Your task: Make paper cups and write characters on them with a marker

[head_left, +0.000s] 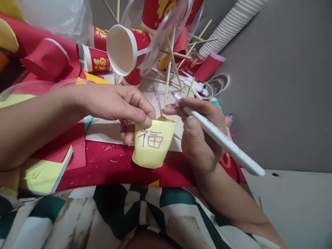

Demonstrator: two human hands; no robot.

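Observation:
My left hand (121, 107) pinches the upper rim of a cup wrapped in yellow paper (153, 157), thumb on the outside and fingers behind. A purple handwritten character, 福, faces me on its side. The cup is held near the table's front edge, its mouth tilted slightly away. In my right hand (202, 135) is a white marker pen (228, 145), gripped between thumb and fingers. Its purple tip points up and left, apart from the cup.
Red paper cups with gold print (100, 60) stand and lie behind, beside a large tilted cup (121, 50). Wooden sticks (169, 65) cross at the centre back. Coloured paper sheets (46, 173) lie left; orange scissor handles (225, 159) and a cable (223, 83) are right.

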